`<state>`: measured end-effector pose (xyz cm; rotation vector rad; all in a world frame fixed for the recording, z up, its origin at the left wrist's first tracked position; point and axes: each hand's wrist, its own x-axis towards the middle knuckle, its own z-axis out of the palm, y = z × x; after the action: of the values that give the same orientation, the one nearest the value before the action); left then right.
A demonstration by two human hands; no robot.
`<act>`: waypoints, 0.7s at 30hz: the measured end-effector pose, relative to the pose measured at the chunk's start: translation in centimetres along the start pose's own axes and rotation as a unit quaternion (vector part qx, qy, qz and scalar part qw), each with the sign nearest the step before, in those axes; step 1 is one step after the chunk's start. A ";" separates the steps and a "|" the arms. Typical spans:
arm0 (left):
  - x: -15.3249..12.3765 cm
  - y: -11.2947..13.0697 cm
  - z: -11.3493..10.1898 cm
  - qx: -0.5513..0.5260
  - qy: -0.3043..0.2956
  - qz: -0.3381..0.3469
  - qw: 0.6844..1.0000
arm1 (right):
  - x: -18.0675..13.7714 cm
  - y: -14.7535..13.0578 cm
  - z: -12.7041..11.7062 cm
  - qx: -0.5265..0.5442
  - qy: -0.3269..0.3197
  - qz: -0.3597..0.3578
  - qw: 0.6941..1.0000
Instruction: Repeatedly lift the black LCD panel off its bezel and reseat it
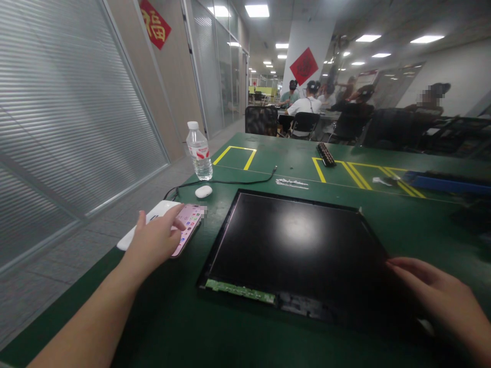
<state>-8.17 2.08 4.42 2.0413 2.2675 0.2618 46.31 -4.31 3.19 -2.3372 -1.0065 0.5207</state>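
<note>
1. Hands were both out over the green surface (172, 317): the left hand (155, 240) lay open, holding nothing, its forefinger tip resting on the lit screen of a pink-cased smartphone (186, 225)
2. The right hand (441, 296) was flat and spread, fingers stretched along the right edge of a large black glossy flat display panel (295, 245), touching it without gripping
3. That panel lay face up in the middle of the surface, just right of the smartphone, with a narrow green circuit strip (240, 290) exposed along its near edge
4. By its look the panel was probably thin, stiff, smooth and fragile; a hold on its two side edges, clear of the circuit strip and the glossy face, seemed safest
5. The smartphone rested partly on a white flat pad (153, 217); beyond it were a small white oval case (203, 191), a black cable (230, 181) and a clear plastic water bottle (199, 152) with a red label, while people sat at desks far behind
</note>
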 end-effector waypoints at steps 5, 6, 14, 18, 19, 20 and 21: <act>0.5 -0.2 0.0 0.007 0.020 -0.026 0.999 | 0.1 0.2 -0.1 -0.004 -0.004 0.007 1.000; 0.6 -0.2 0.0 0.007 0.020 -0.030 0.999 | 0.1 0.1 -0.1 -0.004 -0.004 0.007 1.000; 1.0 0.1 0.9 -0.024 -0.008 -0.018 1.000 | -0.1 -0.1 -0.1 0.000 -0.012 0.014 1.000; 1.1 0.3 1.1 -0.035 -0.011 -0.006 0.999 | 0.2 0.3 0.0 -0.003 -0.009 0.006 1.000; 1.1 0.3 1.1 -0.037 -0.009 -0.004 0.999 | 0.3 0.3 0.1 -0.007 -0.005 0.002 1.000; 1.2 0.2 1.2 -0.039 -0.008 -0.002 0.999 | 0.3 0.2 0.1 -0.009 -0.004 0.000 1.000; 1.2 0.2 1.2 -0.040 -0.007 -0.001 0.999 | 0.2 0.1 0.1 -0.009 -0.002 -0.002 1.000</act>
<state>-7.90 3.35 3.33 1.9962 2.2123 0.3319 46.46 -4.16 3.01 -2.3504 -1.0215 0.5184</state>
